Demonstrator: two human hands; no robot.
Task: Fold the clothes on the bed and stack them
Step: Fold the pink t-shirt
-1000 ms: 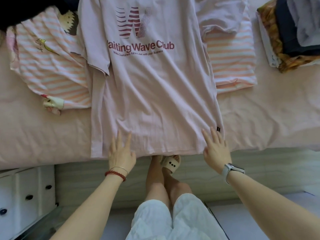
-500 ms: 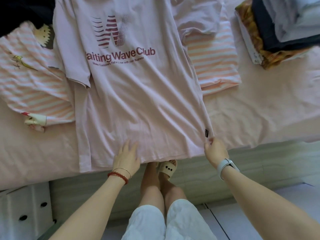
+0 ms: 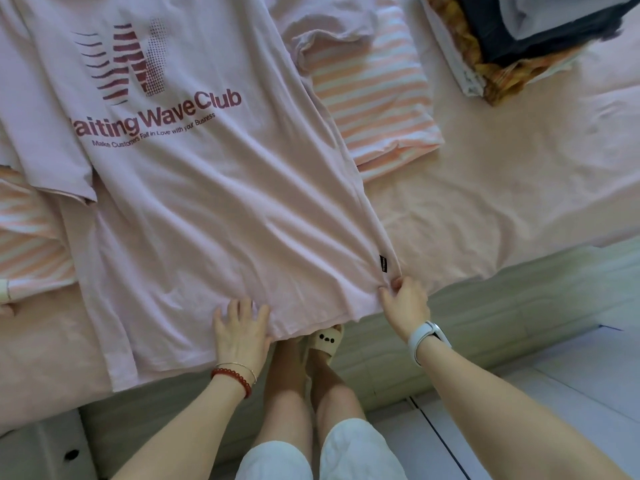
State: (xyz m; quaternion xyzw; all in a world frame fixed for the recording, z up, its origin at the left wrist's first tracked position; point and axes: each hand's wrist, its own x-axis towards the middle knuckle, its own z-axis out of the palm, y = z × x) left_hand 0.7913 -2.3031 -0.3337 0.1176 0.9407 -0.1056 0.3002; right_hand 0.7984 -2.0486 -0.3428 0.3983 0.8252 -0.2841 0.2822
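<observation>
A pale pink T-shirt (image 3: 207, 188) with a dark red "Waiting Wave Club" print lies spread face up on the pink bed (image 3: 502, 188), its hem at the bed's near edge. My left hand (image 3: 240, 332) rests flat on the hem near its middle, fingers spread. My right hand (image 3: 403, 303) pinches the hem's right corner, just below a small black tag, and the cloth bunches into creases there. A folded pink-and-white striped garment (image 3: 377, 98) lies to the right of the shirt. Another striped garment (image 3: 27, 237) lies partly under the shirt's left side.
A stack of folded clothes (image 3: 519, 39), dark and patterned, sits at the far right of the bed. A white drawer unit (image 3: 41, 452) stands at the lower left beside the bed. My legs and a beige slipper (image 3: 325, 341) are below the hem.
My right hand went from flat on the shirt to pinching its right hem corner. The left hand stayed on the hem. The view moved closer and shifted.
</observation>
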